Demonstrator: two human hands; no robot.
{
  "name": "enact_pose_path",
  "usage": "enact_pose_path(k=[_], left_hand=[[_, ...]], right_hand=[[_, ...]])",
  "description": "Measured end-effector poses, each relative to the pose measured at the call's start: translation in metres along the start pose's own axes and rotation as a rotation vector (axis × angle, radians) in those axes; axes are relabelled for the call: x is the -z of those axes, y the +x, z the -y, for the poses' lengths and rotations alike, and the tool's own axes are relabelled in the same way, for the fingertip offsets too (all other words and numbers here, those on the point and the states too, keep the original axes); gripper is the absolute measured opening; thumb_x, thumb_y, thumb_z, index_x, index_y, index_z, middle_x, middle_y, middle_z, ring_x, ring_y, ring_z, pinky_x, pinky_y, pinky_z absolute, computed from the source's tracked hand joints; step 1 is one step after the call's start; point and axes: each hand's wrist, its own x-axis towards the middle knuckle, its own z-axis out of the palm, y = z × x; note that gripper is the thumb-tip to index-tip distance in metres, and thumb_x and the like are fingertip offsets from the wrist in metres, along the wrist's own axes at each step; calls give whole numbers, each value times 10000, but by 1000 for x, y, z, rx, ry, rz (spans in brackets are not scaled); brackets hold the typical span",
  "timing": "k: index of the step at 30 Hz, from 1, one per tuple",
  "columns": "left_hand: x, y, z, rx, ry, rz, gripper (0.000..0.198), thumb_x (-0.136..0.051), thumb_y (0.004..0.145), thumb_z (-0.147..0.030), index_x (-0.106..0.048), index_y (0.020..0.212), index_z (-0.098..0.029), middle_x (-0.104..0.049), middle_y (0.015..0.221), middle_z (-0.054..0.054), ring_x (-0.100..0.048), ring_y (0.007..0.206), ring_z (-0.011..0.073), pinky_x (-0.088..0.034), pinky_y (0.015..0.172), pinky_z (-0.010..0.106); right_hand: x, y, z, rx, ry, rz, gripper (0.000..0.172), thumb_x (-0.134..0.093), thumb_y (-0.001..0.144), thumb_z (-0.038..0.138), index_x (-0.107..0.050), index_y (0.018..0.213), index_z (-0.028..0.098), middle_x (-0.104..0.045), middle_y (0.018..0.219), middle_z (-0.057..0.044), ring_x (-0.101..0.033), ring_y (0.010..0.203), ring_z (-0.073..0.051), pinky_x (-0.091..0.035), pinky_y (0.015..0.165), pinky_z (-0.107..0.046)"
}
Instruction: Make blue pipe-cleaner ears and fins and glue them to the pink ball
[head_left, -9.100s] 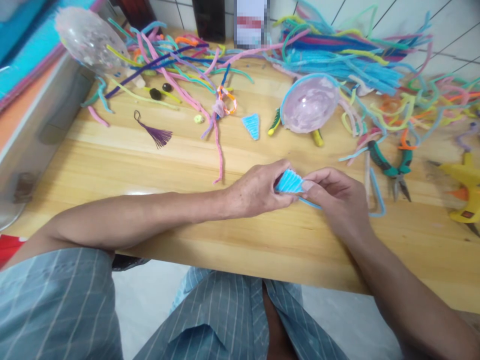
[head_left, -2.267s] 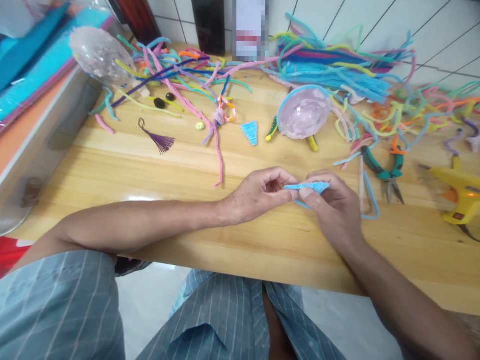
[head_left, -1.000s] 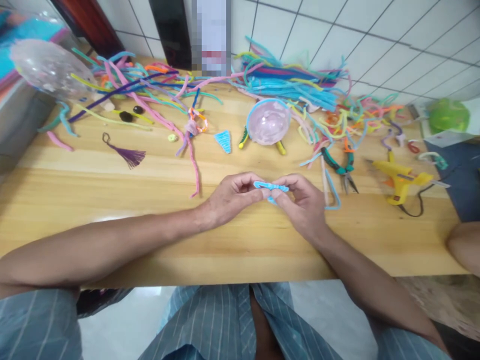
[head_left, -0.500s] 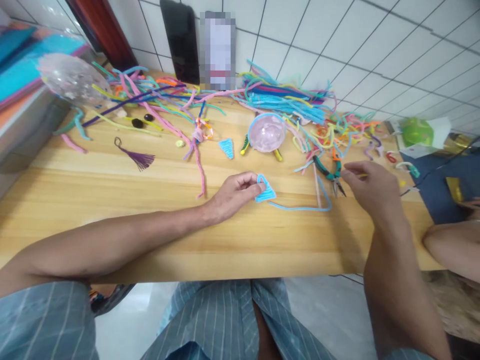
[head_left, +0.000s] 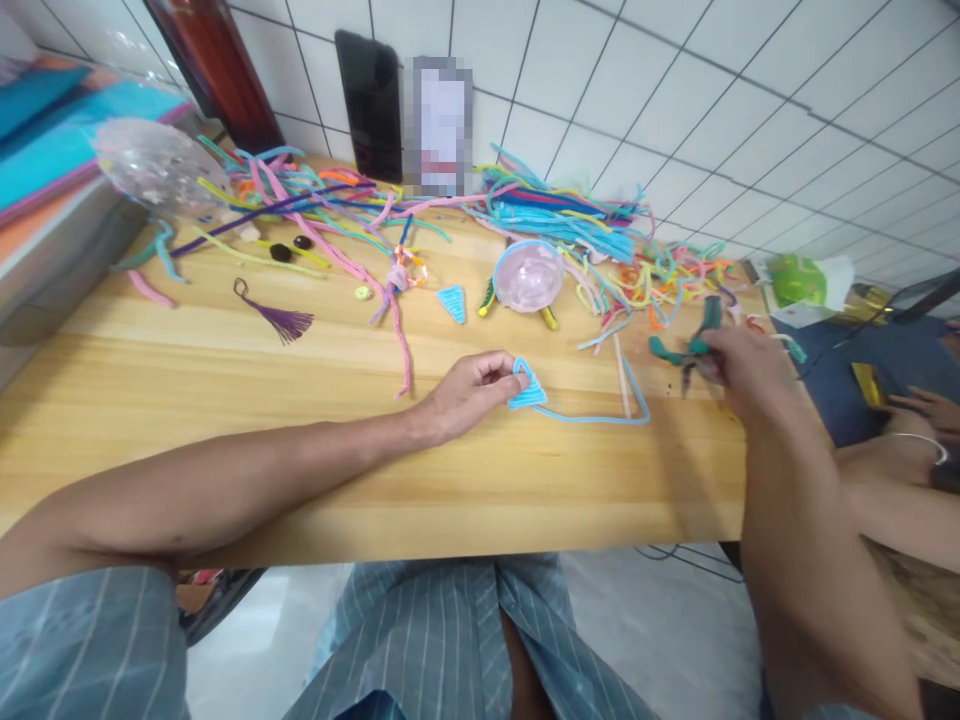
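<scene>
My left hand (head_left: 487, 388) pinches a blue triangle of bent pipe cleaner (head_left: 529, 390) just above the table. From its lower corner a loose blue tail (head_left: 589, 419) runs right along the wood and bends upward. At the right, my right hand (head_left: 750, 370) is closed on green-handled pliers (head_left: 697, 345), blurred by motion, their jaws pointing down. A thin pale stick (head_left: 622, 375) lies between the two hands. A second, finished-looking blue triangle (head_left: 452, 303) rests flat farther back, left of a clear pinkish dome (head_left: 529, 275) with a blue rim.
Pipe cleaners (head_left: 562, 215) in many colours lie heaped along the tiled wall. Two phones lean there, one black (head_left: 370, 105). A purple tassel (head_left: 277, 315) and a clear bag (head_left: 157, 165) are at left. Another person's arm (head_left: 900, 450) is at the right edge.
My right hand has taken hold of the pliers and moved them to the right, tilting them off the table. My left hand keeps the blue triangle in nearly the same place. The view has shifted slightly.
</scene>
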Motion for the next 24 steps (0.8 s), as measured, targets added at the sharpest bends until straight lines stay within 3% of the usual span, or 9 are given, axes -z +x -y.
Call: enact_pose_path(k=[4, 6, 8, 10, 13, 16, 20, 22, 24], left_hand=[[0, -6, -5, -170, 107, 55, 375, -755, 935, -517, -663, 813, -174, -686, 955, 49, -611, 888, 163, -486, 852, 307], [0, -12, -12, -313, 195, 109, 287, -737, 975, -436, -711, 855, -177, -717, 1297, 135, -674, 1164, 225, -511, 1035, 371], [1, -19, -21, -435, 262, 178, 220, -734, 1002, -402, -766, 939, -193, -591, 1610, 169, -580, 1468, 298, -450, 1217, 463], [1, -23, -29, -502, 299, 231, 209, -721, 1024, -401, -795, 989, -208, -491, 1731, 160, -461, 1610, 331, -375, 1306, 521], [2, -25, -37, -486, 260, 296, 239, -693, 1045, -420, -785, 985, -207, -599, 1620, 168, -536, 1538, 318, -384, 1302, 511], [0, -26, -40, -378, 123, 309, 258, -679, 1050, -444, -723, 977, -201, -709, 1286, 122, -658, 1229, 240, -499, 1137, 419], [-9, -29, -40, -182, -175, 235, 372, -712, 1016, -547, -613, 936, -197, -585, 927, 9, -547, 861, 138, -485, 831, 280], [-12, -28, -41, -104, -276, 165, 455, -750, 968, -620, -581, 906, -202, -523, 827, -24, -481, 755, 116, -413, 708, 252], [-13, -24, -42, -60, -323, 110, 508, -782, 918, -670, -576, 894, -206, -495, 772, -39, -433, 687, 105, -340, 625, 250]], right_hand=[[10, -23, 38, -157, 374, -6, 350, -682, 867, 609, -585, 703, 315, -648, 682, -62, -504, 553, -202, -402, 520, -412], [-4, -45, 62, -284, 665, -27, 202, -784, 786, 477, -668, 752, 315, -694, 738, -58, -563, 593, -210, -423, 510, -392], [-27, -69, 83, -355, 826, -30, 145, -792, 785, 436, -707, 789, 318, -712, 749, -44, -577, 582, -205, -452, 507, -379], [-53, -90, 98, -362, 901, 44, 132, -769, 831, 453, -725, 841, 329, -733, 776, -8, -577, 572, -194, -491, 520, -360], [-84, -113, 114, -301, 967, 139, 186, -727, 921, 491, -733, 844, 322, -732, 783, 1, -575, 577, -187, -518, 534, -349], [-102, -127, 133, -251, 1058, 175, 223, -720, 941, 525, -716, 837, 328, -672, 726, 11, -583, 603, -198, -506, 534, -337], [-108, -144, 154, -306, 1102, 361, 438, -660, 984, 641, -594, 738, 285, -433, 568, 44, -361, 468, -155, -376, 436, -300], [-107, -152, 153, -234, 1055, 444, 532, -601, 1021, 638, -482, 654, 272, -261, 506, 71, -253, 428, -140, -321, 415, -293], [-105, -155, 142, -78, 974, 212, 508, -705, 971, 538, -478, 616, 254, -292, 516, 59, -297, 454, -136, -320, 439, -284]])
